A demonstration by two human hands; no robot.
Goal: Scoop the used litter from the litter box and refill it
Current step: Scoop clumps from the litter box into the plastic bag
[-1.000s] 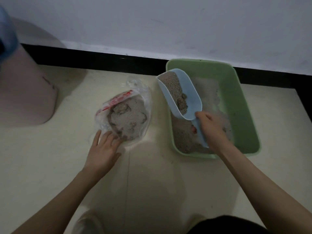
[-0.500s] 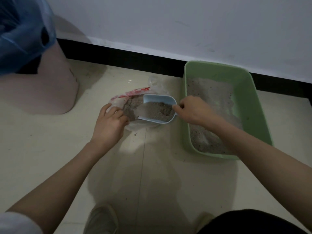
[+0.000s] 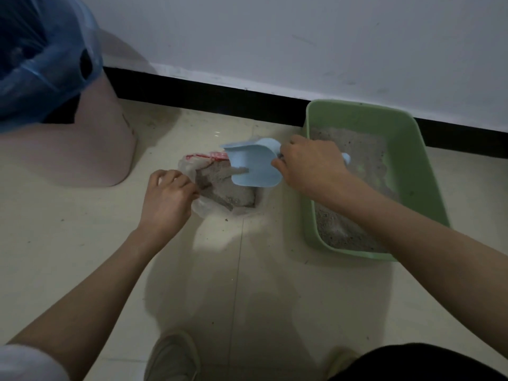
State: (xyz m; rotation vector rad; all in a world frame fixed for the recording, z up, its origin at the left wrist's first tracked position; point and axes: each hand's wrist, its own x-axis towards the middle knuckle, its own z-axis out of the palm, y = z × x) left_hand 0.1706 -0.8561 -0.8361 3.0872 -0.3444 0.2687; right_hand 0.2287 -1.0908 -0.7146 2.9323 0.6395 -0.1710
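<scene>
A green litter box point(image 3: 417, 171) with grey litter in it stands on the floor at the right, against the wall. My right hand point(image 3: 308, 163) grips the handle of a light blue scoop point(image 3: 253, 166), tipped mouth-down over a clear plastic bag point(image 3: 214, 188) with red print. Litter spills from the scoop onto the grey heap in the bag. My left hand point(image 3: 167, 199) pinches the bag's left edge and holds it open.
A pink bin point(image 3: 82, 155) lined with a blue plastic bag point(image 3: 41, 59) stands at the far left. A black skirting board point(image 3: 220, 103) runs along the white wall. My shoe point(image 3: 173, 356) shows at the bottom. Loose grains lie on the tiles around the bag.
My right hand carried the full scoop from the litter box leftwards to the bag and turned it over. My left hand moved from lying flat by the bag to pinching its edge.
</scene>
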